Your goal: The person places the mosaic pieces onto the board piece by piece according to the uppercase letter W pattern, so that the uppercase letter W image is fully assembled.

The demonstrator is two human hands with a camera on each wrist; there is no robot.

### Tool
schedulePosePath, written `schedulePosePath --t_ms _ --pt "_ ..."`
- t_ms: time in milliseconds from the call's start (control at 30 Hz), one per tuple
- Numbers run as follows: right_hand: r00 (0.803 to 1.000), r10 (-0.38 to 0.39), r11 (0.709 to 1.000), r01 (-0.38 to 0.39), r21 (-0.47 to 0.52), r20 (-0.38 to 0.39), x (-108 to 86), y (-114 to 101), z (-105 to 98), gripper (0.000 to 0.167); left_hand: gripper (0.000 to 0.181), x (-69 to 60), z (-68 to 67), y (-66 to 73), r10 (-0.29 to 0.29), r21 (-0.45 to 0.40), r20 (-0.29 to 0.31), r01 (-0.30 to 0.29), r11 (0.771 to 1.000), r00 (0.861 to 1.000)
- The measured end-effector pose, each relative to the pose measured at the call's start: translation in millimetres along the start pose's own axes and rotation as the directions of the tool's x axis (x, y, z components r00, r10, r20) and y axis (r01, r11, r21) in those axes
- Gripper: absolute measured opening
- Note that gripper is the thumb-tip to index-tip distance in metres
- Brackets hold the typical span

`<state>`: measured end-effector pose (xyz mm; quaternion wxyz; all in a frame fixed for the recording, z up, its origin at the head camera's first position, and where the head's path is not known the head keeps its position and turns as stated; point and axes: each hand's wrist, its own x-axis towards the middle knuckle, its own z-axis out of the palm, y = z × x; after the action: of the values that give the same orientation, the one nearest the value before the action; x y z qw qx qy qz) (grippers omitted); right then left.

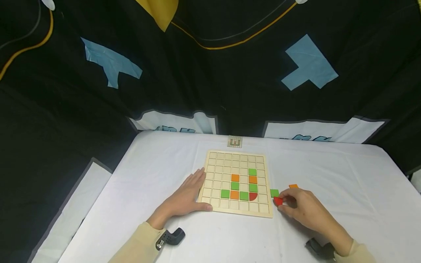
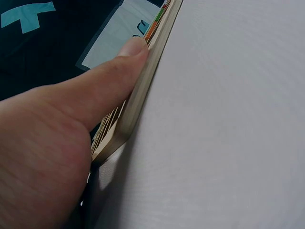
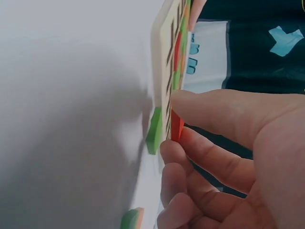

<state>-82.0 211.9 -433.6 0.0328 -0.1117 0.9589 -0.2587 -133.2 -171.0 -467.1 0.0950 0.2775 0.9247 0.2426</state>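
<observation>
Right hand (image 1: 306,211) pinches a red piece (image 1: 278,201) nearly parallel to the board (image 1: 217,185); left hand (image 1: 183,198) lies straight-fingered.

Left sleeve (image 1: 138,245): we wear pale beige cloth, ending at the wrist.
Right sleeve (image 1: 356,254): we see matching beige at the cuff.
Left wrist device (image 1: 175,236): our black, bent, rounded casing, with a small silvery detail.
Right wrist device (image 1: 319,250): ours is black too, partly hidden.
</observation>
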Motion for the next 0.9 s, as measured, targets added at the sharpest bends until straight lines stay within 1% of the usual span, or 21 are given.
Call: schedulePosePath --t_ms 233,367,467,667,900 --pt "0.996 -0.061 0.998 0.063 0.018 -0.069 5.1 -12 0 0.021 0.119 0.3 0.5 -0.6 -0.003 0.003 -0.004 0.003 1.000 1.000" --pt "0.991 -0.093 0.995 0.096 0.026 -0.094 10.6 -20 3 0.021 0.119 -0.6 0.3 -0.7 -0.002 -0.001 -0.006 0.002 1.000 1.000" --pt "0.990 -0.103 0.993 0.108 0.041 -0.099 15.4 -27 5 0.021 0.120 -0.4 1.1 -1.5 -0.001 -0.002 -0.004 0.001 1.000 1.000" --pt "0.981 -0.152 0.985 0.161 0.066 -0.122 22.9 -39 10 0.022 0.120 0.7 2.4 -2.1 0.006 -0.001 -0.015 -0.006 1.000 1.000" --pt "0.985 -0.142 0.987 0.148 0.064 -0.097 31.9 -57 21 0.020 0.120 0.8 1.3 -2.0 0.004 0.004 -0.012 -0.004 1.000 1.000"
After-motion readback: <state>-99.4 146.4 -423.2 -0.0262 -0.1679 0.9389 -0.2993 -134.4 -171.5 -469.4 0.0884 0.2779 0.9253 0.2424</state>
